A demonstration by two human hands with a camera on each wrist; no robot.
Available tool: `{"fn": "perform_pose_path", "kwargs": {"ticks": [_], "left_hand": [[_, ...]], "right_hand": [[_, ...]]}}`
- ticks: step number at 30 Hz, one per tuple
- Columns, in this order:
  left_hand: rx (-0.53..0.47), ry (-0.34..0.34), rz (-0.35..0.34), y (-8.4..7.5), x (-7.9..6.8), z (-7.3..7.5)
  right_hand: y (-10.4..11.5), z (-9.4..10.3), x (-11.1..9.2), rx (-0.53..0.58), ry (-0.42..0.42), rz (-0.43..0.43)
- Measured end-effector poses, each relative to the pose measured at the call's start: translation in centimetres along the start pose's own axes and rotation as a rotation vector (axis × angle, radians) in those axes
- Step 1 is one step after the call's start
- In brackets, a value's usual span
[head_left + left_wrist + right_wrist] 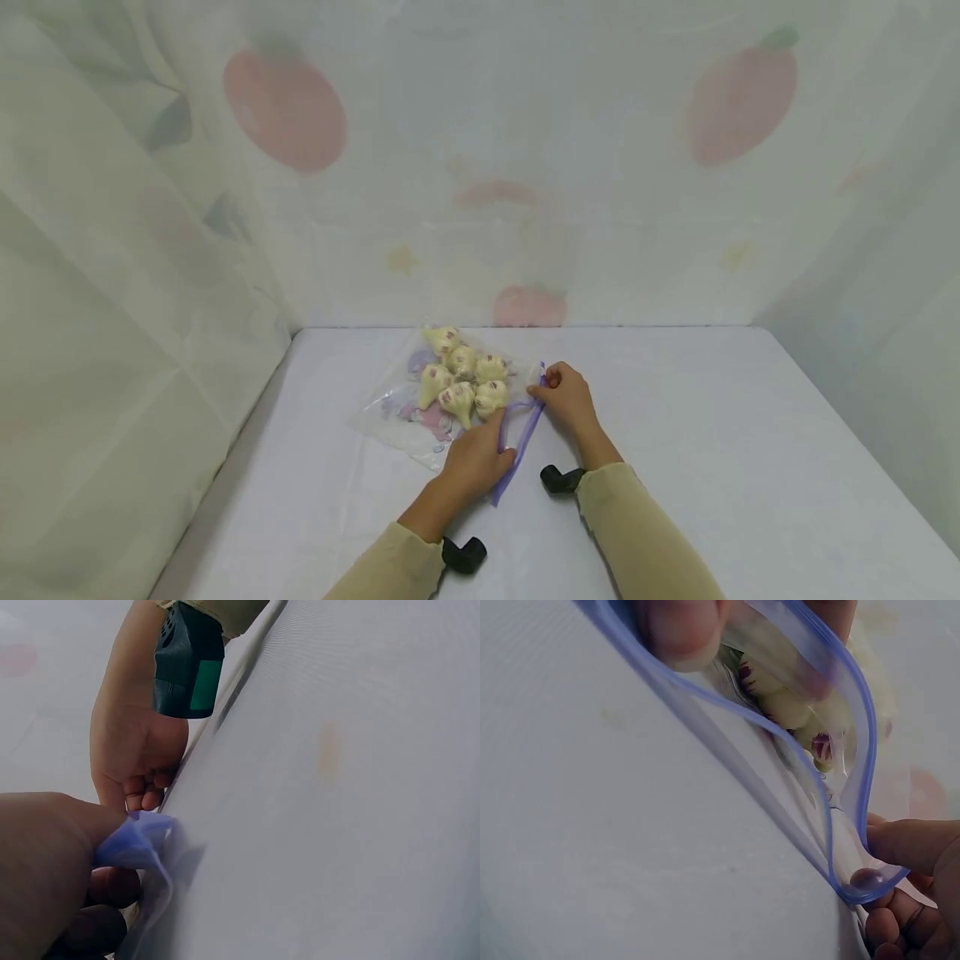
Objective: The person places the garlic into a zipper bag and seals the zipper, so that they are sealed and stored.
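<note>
A clear zip bag (390,417) with a purple-edged mouth lies on the table, its mouth turned to the right. Several garlic bulbs (457,397) sit inside it; through the parted mouth, some bulbs (780,705) show in the right wrist view. My left hand (474,458) holds the near side of the mouth, with the purple edge (135,841) between thumb and fingers. At the far end of the mouth, my right hand (568,402) pinches the purple rim (866,889). Between the two hands the rim bows apart into a loop.
The bag lies on a white-covered table (697,450), towards its back edge. Behind stands a pale curtain (600,208) printed with fruit, and more cloth (112,333) hangs at the left. Black wrist devices (465,556) are worn at both cuffs.
</note>
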State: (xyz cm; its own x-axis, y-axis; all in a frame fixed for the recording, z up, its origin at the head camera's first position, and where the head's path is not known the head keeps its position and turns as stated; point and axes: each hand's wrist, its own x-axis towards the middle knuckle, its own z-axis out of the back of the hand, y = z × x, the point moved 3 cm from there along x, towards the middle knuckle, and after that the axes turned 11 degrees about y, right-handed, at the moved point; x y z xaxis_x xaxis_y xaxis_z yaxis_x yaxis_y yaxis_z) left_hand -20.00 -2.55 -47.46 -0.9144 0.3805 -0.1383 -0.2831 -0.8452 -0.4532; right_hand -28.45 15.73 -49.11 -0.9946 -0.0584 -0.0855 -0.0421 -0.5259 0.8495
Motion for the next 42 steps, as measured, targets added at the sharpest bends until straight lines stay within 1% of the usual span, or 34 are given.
{"fn": "perform_pose_path", "kwargs": {"ticks": [4,7,12,15,17,20,22,24,27,28,30,32,33,35,37,39,40,42], "left_hand": [[-0.048,-0.014,0.039,0.1,-0.1,0.0],[-0.036,-0.018,0.021,0.3,-0.4,0.1],[-0.009,0.039,-0.077,0.3,-1.3,0.3],[0.015,0.070,-0.101,0.2,-1.8,0.3],[0.053,0.081,-0.114,0.0,-2.2,0.3],[0.141,0.112,-0.154,-0.8,-2.8,0.5],[0.189,0.150,-0.190,-1.6,-3.4,0.6],[0.216,0.202,-0.221,-2.4,-4.0,0.5],[0.173,0.297,-0.225,-2.9,-4.6,0.7],[0.149,0.319,-0.225,-3.0,-4.6,1.0],[0.096,0.339,-0.207,-2.9,-4.5,1.9],[0.061,0.318,-0.193,-2.7,-4.1,3.2],[0.052,0.295,-0.189,-2.6,-3.7,4.0],[0.048,0.226,-0.181,-2.3,-2.8,5.5],[0.050,0.161,-0.180,-1.9,-1.6,6.9],[0.044,0.111,-0.194,-1.5,-0.3,8.1],[0.049,0.090,-0.205,-1.3,0.3,8.5],[0.045,0.074,-0.224,-0.9,1.5,9.2]], "right_hand": [[0.1,0.0,-0.2,0.004,-0.011,-0.001],[-0.2,-0.2,-0.4,0.060,-0.022,-0.014],[-0.9,-0.1,-0.8,0.272,-0.048,-0.030],[-0.7,0.1,-1.1,0.394,-0.042,-0.026],[-0.4,0.0,-1.2,0.473,-0.029,-0.021],[0.1,-0.4,-1.2,0.595,-0.010,-0.011],[0.4,-0.8,-1.2,0.655,-0.003,0.004],[0.6,-1.2,-1.3,0.673,0.006,0.012],[0.9,-1.8,-1.4,0.660,0.001,0.012],[0.9,-1.9,-1.5,0.651,-0.006,0.009],[0.9,-2.1,-1.5,0.650,-0.027,0.002],[0.9,-2.3,-1.5,0.667,-0.046,-0.003],[0.9,-2.4,-1.4,0.678,-0.051,-0.003],[1.0,-2.5,-1.3,0.699,-0.055,0.000],[1.1,-2.6,-1.2,0.705,-0.058,0.002],[1.2,-2.8,-1.0,0.704,-0.063,-0.001],[1.2,-2.9,-0.9,0.702,-0.063,-0.006],[1.1,-3.3,-0.9,0.692,-0.063,-0.022]]}}
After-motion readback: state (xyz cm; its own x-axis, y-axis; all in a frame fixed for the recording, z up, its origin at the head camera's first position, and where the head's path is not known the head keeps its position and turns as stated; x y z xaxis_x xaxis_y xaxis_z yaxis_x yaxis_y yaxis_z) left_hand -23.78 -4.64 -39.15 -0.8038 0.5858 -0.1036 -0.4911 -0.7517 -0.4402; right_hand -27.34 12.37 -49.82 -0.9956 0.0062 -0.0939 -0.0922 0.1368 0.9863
